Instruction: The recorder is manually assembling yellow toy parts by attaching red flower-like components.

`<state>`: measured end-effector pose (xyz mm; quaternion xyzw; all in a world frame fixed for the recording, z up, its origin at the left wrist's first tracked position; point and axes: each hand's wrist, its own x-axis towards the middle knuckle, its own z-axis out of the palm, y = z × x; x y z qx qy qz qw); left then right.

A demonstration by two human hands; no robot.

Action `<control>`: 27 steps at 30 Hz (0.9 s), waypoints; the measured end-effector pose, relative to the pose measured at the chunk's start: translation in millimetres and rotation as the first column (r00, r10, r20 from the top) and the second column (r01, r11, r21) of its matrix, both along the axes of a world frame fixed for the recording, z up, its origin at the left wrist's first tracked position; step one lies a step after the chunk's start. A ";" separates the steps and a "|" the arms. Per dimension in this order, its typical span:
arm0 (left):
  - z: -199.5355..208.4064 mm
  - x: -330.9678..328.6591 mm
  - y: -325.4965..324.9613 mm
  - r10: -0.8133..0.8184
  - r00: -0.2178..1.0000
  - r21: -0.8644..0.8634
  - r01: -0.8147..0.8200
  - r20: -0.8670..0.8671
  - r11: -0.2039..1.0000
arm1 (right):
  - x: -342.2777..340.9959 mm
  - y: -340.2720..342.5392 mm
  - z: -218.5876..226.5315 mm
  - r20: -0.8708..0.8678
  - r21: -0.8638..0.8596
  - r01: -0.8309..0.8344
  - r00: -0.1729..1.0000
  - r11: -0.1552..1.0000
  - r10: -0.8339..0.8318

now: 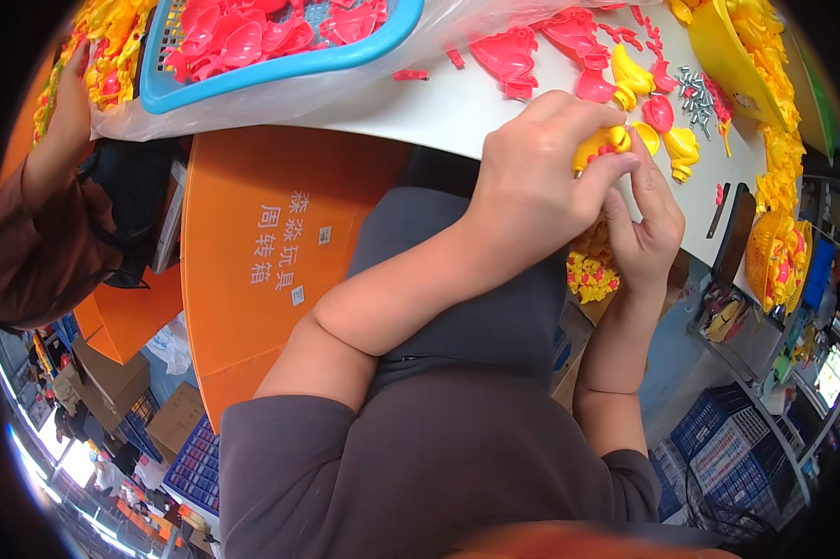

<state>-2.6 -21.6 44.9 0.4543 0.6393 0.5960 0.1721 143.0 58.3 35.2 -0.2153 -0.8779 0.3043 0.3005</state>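
Head view: I see the left hand (543, 160) and right hand (651, 222) both grasping a yellow-and-red plastic toy part (597, 148), upper right of the frame; silver screws (696, 93) lie on the white counter (420, 114).

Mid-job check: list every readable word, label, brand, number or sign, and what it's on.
Orange box: two lines of white characters; I don't copy out printed wording.
Small pale labels on that box: too small to read.
Held yellow piece: no text visible.
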 end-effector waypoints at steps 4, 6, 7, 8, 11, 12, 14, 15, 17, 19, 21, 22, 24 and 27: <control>-14.5 -5.5 -3.1 -0.246 0.918 0.189 0.194 0.310 0.963 | -11.4 -2.7 3.0 -0.133 0.065 0.031 0.991 0.997 -0.022; -15.2 -2.3 -5.2 -0.258 0.863 0.229 0.171 0.435 0.958 | -11.9 -4.4 4.7 -0.200 0.070 0.033 0.980 0.997 -0.019; -15.1 -0.8 -5.1 -0.263 0.789 0.267 0.130 0.556 0.955 | -10.3 -4.8 6.4 -0.188 0.094 0.034 0.982 0.995 -0.016; -17.9 -0.9 -5.1 -0.272 0.788 0.269 0.141 0.552 0.953 | -9.1 -5.3 7.7 -0.175 0.117 0.032 0.984 0.993 -0.012; -23.2 -3.8 -5.6 -0.331 0.813 0.357 0.164 0.479 0.920 | -8.0 -7.8 7.4 -0.206 0.141 0.048 0.978 0.989 -0.018; -21.7 -4.3 -5.7 -0.341 0.791 0.332 0.186 0.508 0.925 | -6.9 -7.1 6.2 -0.209 0.142 0.054 0.978 0.988 -0.024; -15.8 -5.7 -7.7 -0.349 0.768 0.305 0.209 0.537 0.929 | -3.1 -4.2 4.0 -0.180 0.173 0.054 0.983 0.983 -0.022; -10.3 -7.8 -9.1 -0.367 0.768 0.258 0.267 0.525 0.928 | -2.0 -3.1 4.4 -0.182 0.173 0.055 0.983 0.983 -0.023; -4.4 -12.2 -12.3 -0.383 0.768 0.207 0.322 0.514 0.924 | -0.8 -1.6 6.2 -0.243 0.134 0.032 0.970 0.991 0.002; -1.9 -15.5 -13.7 -0.424 0.672 0.193 0.393 0.608 0.899 | 0.3 0.3 8.3 -0.221 0.060 0.018 0.975 0.998 -0.004; -2.7 -18.6 -10.8 -0.407 0.637 0.176 0.395 0.654 0.901 | 1.2 0.8 11.9 -0.196 -0.010 0.010 0.980 1.000 -0.011; -2.4 -20.5 -10.9 -0.380 0.608 0.153 0.393 0.697 0.907 | -0.4 -2.0 14.0 -0.159 -0.041 0.016 0.987 0.999 -0.023; -0.6 -23.2 -11.9 -0.364 0.612 0.120 0.402 0.702 0.908 | -1.3 -4.4 16.0 -0.123 -0.073 0.023 0.992 0.997 -0.032; -0.6 -21.9 -13.3 -0.341 0.601 0.093 0.405 0.723 0.910 | 0.1 -5.3 13.7 -0.096 -0.076 0.008 0.995 0.997 -0.016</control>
